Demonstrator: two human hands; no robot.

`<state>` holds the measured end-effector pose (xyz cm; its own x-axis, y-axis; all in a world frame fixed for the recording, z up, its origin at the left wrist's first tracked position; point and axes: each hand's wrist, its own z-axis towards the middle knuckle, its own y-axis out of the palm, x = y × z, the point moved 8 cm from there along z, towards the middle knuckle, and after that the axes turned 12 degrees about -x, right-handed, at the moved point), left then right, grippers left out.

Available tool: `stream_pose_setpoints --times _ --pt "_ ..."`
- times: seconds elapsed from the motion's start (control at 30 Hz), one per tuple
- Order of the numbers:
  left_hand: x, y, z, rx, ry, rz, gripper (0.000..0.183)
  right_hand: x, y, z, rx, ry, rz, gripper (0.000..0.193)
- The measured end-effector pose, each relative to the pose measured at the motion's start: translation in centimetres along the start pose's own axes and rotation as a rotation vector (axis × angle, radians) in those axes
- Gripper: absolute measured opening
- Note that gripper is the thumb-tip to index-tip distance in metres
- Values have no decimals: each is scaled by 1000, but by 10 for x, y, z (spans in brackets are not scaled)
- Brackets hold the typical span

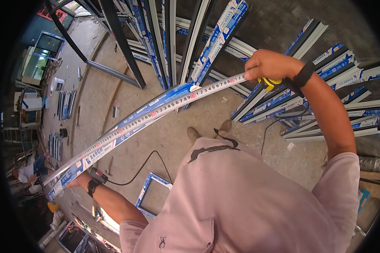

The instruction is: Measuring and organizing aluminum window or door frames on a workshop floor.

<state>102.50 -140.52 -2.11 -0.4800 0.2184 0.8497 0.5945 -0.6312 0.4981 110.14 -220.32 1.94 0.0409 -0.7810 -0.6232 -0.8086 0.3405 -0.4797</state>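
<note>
A long metal profile bar [126,130], wrapped in blue and white protective film, slants from the lower left up to the middle. My left hand [77,180] is closed on its lower left end, the fingers partly hidden behind it. Along the bar runs the pulled-out measuring blade [164,110], white with black and red marks. Up at the right, my right hand [259,65] is closed on the yellow and black tape measure [270,83], the thumb against the blade. Most of the tape's case is covered by the hand.
Several film-wrapped profiles [219,36] lean at the top, and more profiles [325,84] fan out at the right. A dark metal frame [122,46] stands at upper left. On the floor lie a small blue-and-white frame [143,189] and a black cable [158,154]. Another person [29,170] is at far left.
</note>
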Motion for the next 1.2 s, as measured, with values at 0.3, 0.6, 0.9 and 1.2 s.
stream_pose_setpoints --times 0.3,0.6,0.9,1.2 --pt "-11 43 -49 105 -50 20 83 -10 12 5 -168 13 140 23" --pt "-29 88 -81 59 69 -166 78 30 36 9 -189 -28 392 33" --pt "-77 95 -97 188 -263 -375 80 55 47 21 -149 97 308 22" --pt "-94 105 -98 156 -294 -432 72 27 56 21 -229 30 280 24"
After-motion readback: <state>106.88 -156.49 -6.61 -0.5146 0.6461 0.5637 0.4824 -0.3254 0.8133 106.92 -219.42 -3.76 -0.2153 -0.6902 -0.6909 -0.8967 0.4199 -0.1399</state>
